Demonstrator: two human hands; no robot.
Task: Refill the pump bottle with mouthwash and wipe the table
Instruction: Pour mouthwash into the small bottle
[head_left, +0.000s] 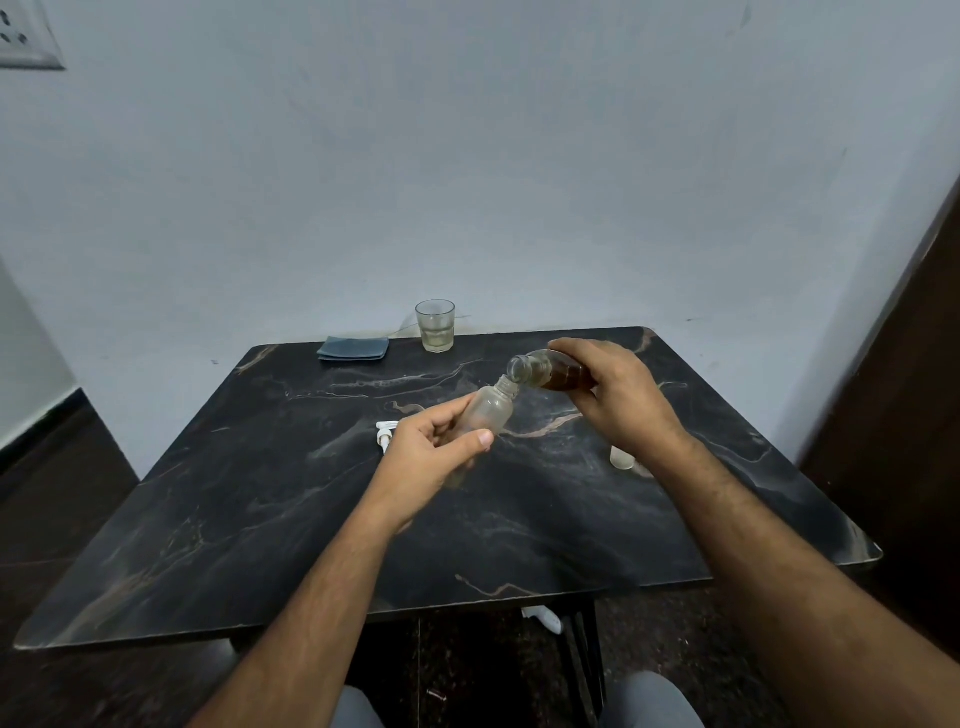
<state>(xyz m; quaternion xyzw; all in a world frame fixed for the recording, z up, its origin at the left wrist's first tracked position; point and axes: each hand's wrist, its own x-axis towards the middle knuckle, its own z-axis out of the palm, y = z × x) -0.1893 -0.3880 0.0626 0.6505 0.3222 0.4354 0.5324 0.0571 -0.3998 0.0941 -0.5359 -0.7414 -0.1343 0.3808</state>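
Left hand (431, 441), fingers curled round the tilted, uncapped pump bottle (485, 413) above the bench (260, 493). Right hand (618, 395), fingers wrapped round the mouthwash bottle (550, 370), tipped mouth-to-mouth against it; flow apparently hidden. Pump (385, 434) just left of the left fingers; cap (622, 457) under the right wrist; cloth (353, 348) and glass (435, 326) beyond.

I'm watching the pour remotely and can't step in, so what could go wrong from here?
1. Both bottles are held in the air: the left hand tilts the pump bottle, the right hand tips the mouthwash bottle. Both mouths are narrow, so a small slip could spill onto the table.
2. The pump head lies beside the left hand and could get knocked.
3. The cloth lies at the far edge, slow to grab.
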